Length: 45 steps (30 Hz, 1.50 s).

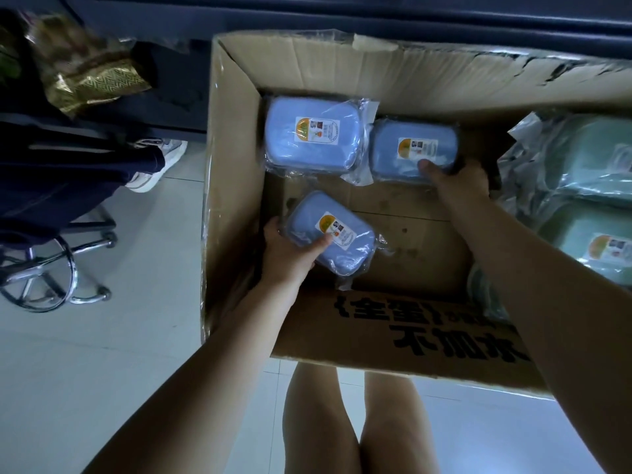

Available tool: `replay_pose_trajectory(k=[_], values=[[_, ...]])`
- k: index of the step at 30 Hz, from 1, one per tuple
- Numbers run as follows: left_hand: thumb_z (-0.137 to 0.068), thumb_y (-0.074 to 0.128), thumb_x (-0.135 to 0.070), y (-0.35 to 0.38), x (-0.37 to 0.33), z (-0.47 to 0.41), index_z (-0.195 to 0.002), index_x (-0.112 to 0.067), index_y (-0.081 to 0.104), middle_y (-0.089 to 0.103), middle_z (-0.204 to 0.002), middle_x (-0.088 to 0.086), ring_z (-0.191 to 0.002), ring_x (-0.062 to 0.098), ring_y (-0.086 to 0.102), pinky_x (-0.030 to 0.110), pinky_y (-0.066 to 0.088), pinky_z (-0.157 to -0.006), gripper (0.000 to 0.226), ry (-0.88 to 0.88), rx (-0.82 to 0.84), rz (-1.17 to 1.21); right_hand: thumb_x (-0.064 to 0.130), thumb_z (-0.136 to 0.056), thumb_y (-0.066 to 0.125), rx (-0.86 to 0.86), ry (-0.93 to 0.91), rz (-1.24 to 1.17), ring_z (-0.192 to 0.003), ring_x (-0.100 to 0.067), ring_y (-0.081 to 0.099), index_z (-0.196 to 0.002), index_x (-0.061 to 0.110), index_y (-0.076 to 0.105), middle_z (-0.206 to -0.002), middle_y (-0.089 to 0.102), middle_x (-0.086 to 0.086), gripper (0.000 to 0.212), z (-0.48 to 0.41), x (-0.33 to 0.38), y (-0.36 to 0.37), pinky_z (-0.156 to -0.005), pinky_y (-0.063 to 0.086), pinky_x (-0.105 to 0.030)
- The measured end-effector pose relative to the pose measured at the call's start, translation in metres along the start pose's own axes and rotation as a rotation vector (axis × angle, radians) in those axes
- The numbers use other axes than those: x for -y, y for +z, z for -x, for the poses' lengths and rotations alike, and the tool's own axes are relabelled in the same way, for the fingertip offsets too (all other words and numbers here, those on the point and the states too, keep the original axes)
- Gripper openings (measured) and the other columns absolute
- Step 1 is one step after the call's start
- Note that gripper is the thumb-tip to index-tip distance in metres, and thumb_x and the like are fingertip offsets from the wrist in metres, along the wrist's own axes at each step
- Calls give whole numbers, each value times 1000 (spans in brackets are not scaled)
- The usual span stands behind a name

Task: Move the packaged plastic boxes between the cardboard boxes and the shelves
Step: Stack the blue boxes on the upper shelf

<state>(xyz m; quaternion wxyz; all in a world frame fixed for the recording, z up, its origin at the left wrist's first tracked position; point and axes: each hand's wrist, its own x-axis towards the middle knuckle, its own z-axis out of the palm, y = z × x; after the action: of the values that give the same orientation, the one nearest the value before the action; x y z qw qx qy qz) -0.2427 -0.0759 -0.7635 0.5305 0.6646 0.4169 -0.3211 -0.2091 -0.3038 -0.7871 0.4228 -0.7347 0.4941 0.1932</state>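
Near box [342, 246] diagonal, left hand [290, 251] gripping; far box [393, 150] crosswise, right hand [458, 181] gripping.

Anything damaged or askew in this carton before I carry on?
The far flap of the cardboard box is torn and ragged toward the right. The packaged blue boxes look intact; the one the left hand grips is merely tilted.

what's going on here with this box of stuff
A person reaches into an open cardboard box. The left grip holds one bagged blue plastic box, the right grip holds a second blue box. A third blue box lies untouched in the far left corner, and bagged green boxes sit to the right.
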Motion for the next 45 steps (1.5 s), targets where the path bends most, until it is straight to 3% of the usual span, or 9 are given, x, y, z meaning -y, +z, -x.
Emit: replay_pose_trajectory(k=[3, 8, 17, 22, 28, 33, 36, 40, 45], values=[[-75, 75, -1, -1, 4, -3, -126, -10, 34, 51, -94, -9, -79, 3, 56, 19, 49, -60, 67, 8, 36, -28, 39, -79, 73, -22, -26, -6, -115, -24, 56, -130, 9, 52, -127, 58, -7, 62, 5, -8, -5, -83, 41, -25], [-69, 80, -1, -6, 9, -5, -107, -10, 33, 49, -101, 4, -95, 23, 60, 38, 55, -80, 61, 33, 7, -152, 43, -76, 74, -41, 16, -44, -100, -19, 59, -128, 12, 55, -119, 62, -4, 63, 22, -25, -14, -78, 45, -28], [-63, 84, -26, -33, -15, 39, -126, -15, 36, 63, -108, 5, -92, 23, 65, 42, 54, -83, 80, 250, -10, -221, 40, -74, 77, -205, 19, 22, -109, -32, 58, -121, 6, 45, -121, 59, -13, 66, 86, -15, -43, -79, 43, -32], [-71, 79, -21, -58, -53, 85, -113, -20, 55, 68, -108, 3, -95, 18, 67, 36, 55, -78, 48, 402, 100, -233, 47, -69, 78, -236, -37, 1, -102, -32, 55, -97, 18, 40, -107, 58, -9, 55, 128, 7, -76, -84, 48, -41], [-49, 83, -46, -91, -105, 162, -120, -8, 54, 66, -111, 13, -100, 26, 67, 29, 57, -73, 86, 488, 178, -171, 52, -73, 74, -246, -95, -26, -81, -23, 54, -108, 13, 52, -92, 58, -4, 57, 199, 51, -145, -59, 36, -27], [-64, 84, -17, -112, -159, 239, -114, -2, 50, 64, -109, 12, -94, 23, 64, 36, 52, -81, 63, 570, 158, -69, 56, -70, 73, -278, -169, -45, -70, -25, 51, -92, 7, 57, -64, 46, 1, 57, 252, 89, -209, -45, 24, -25], [-55, 87, -25, -124, -183, 284, -116, -1, 51, 65, -112, 16, -99, 27, 66, 44, 53, -88, 75, 606, 197, 13, 54, -74, 72, -280, -241, -79, -74, -25, 53, -106, 5, 57, -78, 56, -5, 60, 290, 108, -244, -46, 27, -25], [-77, 75, -3, -137, -198, 344, -114, -5, 45, 63, -104, 11, -93, 24, 64, 38, 52, -84, 48, 656, 192, 161, 47, -79, 71, -323, -341, -136, -104, -30, 58, -124, 5, 50, -114, 61, -12, 65, 346, 122, -290, -71, 36, -27], [-81, 71, -7, -157, -202, 425, -98, -9, 53, 64, -101, 8, -85, 16, 65, 27, 53, -73, 25, 737, 247, 256, 48, -80, 69, -352, -486, -174, -97, -28, 58, -124, 3, 50, -114, 60, -12, 66, 419, 126, -340, -80, 43, -34]])
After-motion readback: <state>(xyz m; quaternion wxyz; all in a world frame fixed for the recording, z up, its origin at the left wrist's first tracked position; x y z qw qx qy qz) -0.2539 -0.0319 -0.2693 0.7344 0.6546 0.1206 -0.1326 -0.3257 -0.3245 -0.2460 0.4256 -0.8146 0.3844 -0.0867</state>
